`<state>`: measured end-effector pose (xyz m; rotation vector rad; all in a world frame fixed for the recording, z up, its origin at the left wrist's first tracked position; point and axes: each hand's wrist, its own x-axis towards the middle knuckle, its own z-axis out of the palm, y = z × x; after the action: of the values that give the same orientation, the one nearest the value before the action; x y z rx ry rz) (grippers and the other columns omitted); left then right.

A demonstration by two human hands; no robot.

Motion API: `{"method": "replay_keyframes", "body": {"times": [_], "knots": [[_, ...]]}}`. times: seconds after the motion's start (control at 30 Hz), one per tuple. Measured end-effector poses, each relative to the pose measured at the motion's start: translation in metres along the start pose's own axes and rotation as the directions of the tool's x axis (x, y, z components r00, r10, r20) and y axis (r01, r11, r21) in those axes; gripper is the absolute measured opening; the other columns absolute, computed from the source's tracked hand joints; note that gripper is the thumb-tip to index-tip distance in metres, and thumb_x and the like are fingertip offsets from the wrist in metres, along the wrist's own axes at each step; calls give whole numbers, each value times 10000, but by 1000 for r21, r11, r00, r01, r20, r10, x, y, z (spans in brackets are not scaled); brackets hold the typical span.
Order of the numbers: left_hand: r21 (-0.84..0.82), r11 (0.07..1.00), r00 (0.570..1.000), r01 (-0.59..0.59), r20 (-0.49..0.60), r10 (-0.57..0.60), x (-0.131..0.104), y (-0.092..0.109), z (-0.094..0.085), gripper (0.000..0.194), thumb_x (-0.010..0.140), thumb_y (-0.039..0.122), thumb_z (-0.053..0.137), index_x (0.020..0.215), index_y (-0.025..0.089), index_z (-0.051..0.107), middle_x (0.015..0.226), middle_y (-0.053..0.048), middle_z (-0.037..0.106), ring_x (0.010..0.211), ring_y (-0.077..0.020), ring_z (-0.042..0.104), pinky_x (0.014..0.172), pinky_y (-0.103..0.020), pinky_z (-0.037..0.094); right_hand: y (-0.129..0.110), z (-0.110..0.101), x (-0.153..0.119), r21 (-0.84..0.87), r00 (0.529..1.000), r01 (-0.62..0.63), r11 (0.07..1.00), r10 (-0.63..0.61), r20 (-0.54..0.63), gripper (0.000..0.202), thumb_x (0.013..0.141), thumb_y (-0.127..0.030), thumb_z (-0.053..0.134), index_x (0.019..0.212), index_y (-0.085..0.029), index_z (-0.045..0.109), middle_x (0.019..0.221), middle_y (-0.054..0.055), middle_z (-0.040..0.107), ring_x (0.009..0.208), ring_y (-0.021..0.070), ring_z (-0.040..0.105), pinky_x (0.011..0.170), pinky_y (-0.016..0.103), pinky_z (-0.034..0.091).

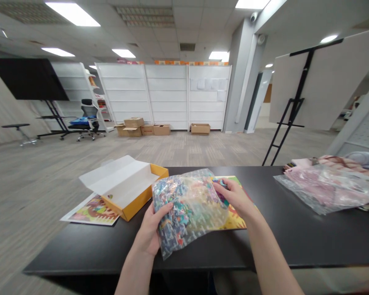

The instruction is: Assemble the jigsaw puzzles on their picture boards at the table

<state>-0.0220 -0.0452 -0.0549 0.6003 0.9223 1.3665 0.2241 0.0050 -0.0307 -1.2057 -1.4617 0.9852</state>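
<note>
**Head view: clear bag held up in both hands, most of its coloured pieces inside**

The clear bag [190, 213] is above the near middle of the black table [283, 241], tilted between the hands. To its left, the yellow box [138, 205] stands open, its white flap raised to the far left, and the bag is out of it. A printed sheet [94, 213] lies partly under the box on its left side. A yellow picture board [238, 219] lies flat behind the bag, jutting out on its right. As far along as things look, the unpacking seems done, while the emptying seems barely begun: small coloured pieces crowd the left half of the bag, and its right half looks thinner.

The left hand [153, 229] grips the bag by its near left side, thumb pressed flat on top. Its other fingers go underneath and are mostly hidden. The right hand [230, 194] is at the bag's far right edge, fingers curled in and closed over a little cluster of coloured pieces [223, 198]. Whether plastic lies between those fingers and the pieces, I cannot tell.

Well apart on the right, pink cloth [313, 184] lies in clear wrapping.
</note>
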Motion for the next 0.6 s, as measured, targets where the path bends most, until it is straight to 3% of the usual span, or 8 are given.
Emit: {"method": "replay_keyframes", "body": {"times": [0.1, 0.23, 0.33, 0.43, 0.6], "knots": [[-10, 1000, 998, -28, -62, 27, 0, 6, -9, 614, 710, 162, 807, 1283, 166, 584, 976, -120, 774, 816, -292, 763, 749, -392, 641, 3, -18, 0, 111, 992, -95, 989, 103, -71, 458, 699, -620, 740, 741, -184, 608, 632, -5, 603, 544, 133, 565, 519, 240, 453], [-17, 999, 991, -45, -130, 43, -2, 11, -18, 538, 738, 151, 771, 1252, 157, 615, 942, -111, 780, 834, -291, 764, 765, -393, 640, 7, -35, -4, 119, 984, -177, 977, 180, -11, 486, 673, -637, 743, 754, -187, 578, 646, -6, 601, 551, 137, 561, 551, 263, 476], [-43, 999, 988, -16, -156, 9, -5, 13, -21, 497, 758, 162, 751, 1239, 146, 624, 923, -107, 783, 846, -294, 763, 783, -405, 638, 16, -40, -2, -193, 992, -127, 973, 129, -2, 370, 789, -539, 660, 724, -183, 585, 675, 12, 623, 612, 152, 575, 594, 264, 460], [-78, 997, 984, 27, -176, -40, -9, 13, -21, 495, 771, 165, 732, 1251, 137, 617, 920, -106, 784, 866, -297, 762, 801, -411, 635, 28, -39, 3, -543, 991, -119, 831, 132, -15, 298, 860, -371, 590, 630, -184, 558, 689, 42, 655, 654, 165, 596, 615, 260, 437], [-85, 996, 983, 30, -176, -45, -12, 14, -16, 547, 753, 159, 734, 1282, 140, 598, 936, -107, 783, 878, -304, 760, 802, -411, 634, 39, -34, 9, -739, 984, -153, 656, 168, -55, 289, 881, -314, 577, 628, -177, 603, 738, 82, 707, 684, 180, 632, 620, 259, 416]]}}
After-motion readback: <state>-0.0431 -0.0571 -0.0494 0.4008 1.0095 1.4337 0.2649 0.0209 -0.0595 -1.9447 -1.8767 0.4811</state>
